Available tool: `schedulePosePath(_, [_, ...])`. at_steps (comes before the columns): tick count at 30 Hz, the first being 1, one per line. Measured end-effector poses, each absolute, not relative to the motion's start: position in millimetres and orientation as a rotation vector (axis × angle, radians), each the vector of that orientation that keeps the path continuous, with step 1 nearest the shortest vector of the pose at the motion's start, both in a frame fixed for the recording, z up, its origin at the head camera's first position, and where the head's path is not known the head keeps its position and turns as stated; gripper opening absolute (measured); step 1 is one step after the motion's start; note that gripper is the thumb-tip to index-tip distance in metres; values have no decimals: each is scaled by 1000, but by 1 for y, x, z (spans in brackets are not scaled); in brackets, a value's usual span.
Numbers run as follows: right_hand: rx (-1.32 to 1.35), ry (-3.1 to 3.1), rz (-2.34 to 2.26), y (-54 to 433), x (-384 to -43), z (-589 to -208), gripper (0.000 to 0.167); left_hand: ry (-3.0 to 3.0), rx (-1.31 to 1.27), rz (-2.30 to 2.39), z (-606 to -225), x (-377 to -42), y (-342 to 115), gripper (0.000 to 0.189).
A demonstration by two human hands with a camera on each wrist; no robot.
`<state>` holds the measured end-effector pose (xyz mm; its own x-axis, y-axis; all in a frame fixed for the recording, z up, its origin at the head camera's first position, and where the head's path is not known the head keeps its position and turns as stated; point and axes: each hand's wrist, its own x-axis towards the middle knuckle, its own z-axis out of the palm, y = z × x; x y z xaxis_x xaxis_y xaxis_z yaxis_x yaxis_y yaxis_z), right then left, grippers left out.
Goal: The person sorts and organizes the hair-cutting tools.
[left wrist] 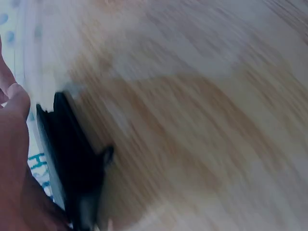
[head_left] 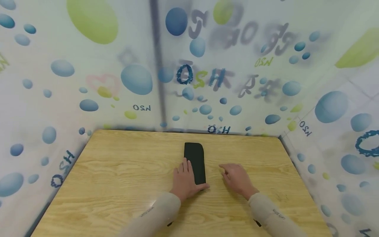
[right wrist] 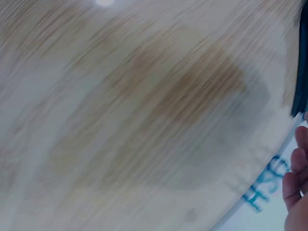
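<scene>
A long, flat black case (head_left: pixel 197 164) with one rounded corner lies on the wooden table; I cannot tell exactly what kind it is. In the left wrist view the black case (left wrist: pixel 72 159) shows layered edges and a small loop at its side. My left hand (head_left: pixel 185 182) rests on its lower left part, fingers straight, thumb stretched across the near end. To the right of the case, apart from it, my right hand (head_left: pixel 237 179) has loosely curled fingers that hold nothing. Its fingertips (right wrist: pixel 298 163) appear at the right wrist view's edge, near the black case (right wrist: pixel 301 62).
The wooden table (head_left: pixel 124 164) reaches back to a wall (head_left: pixel 133 115) printed with bubbles and letters. Similar panels stand at the left and right sides. Both wrist views are blurred.
</scene>
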<state>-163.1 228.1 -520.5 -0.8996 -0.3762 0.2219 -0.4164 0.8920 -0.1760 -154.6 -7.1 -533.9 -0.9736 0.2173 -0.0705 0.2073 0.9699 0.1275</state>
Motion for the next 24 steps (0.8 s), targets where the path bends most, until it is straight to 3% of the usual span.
schedulePosePath(8, [462, -2906, 332, 258, -168, -532, 37, 3044, 268, 113, -536, -154, -2, 123])
schedulePosePath(24, [363, -2894, 338, 289, -166, -531, 38, 2868, 693, 172, -525, -162, -28, 97])
